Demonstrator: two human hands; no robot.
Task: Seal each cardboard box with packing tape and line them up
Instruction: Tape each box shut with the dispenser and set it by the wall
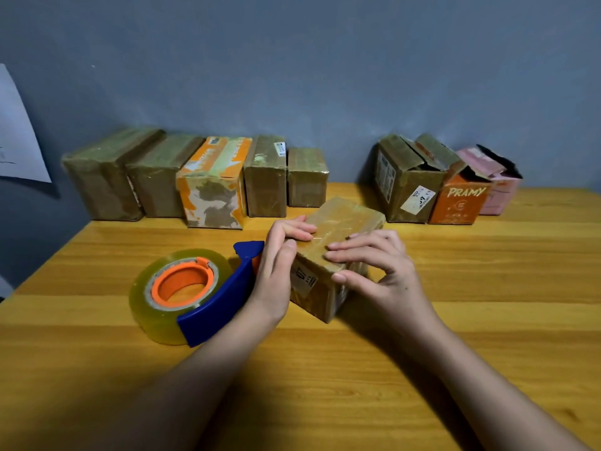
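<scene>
A small brown cardboard box (344, 219), wrapped in glossy tape, lies at an angle in the middle of the wooden table (487, 271). My left hand (279, 268) holds its left side, fingers curled over the top edge and thumb along the side. My right hand (380, 268) grips the near corner, fingertips on the top and thumb on the side face. A clear tape roll in a blue dispenser with an orange core (185, 291) lies just left of my left wrist. Several taped boxes (211, 180) stand in a row at the back left.
Three boxes with open flaps stand at the back right: a brown one (406, 187), an orange one marked PRAMY (458, 203) and a pink one (497, 193). A grey wall runs behind them. A white sheet (16, 138) hangs at the left.
</scene>
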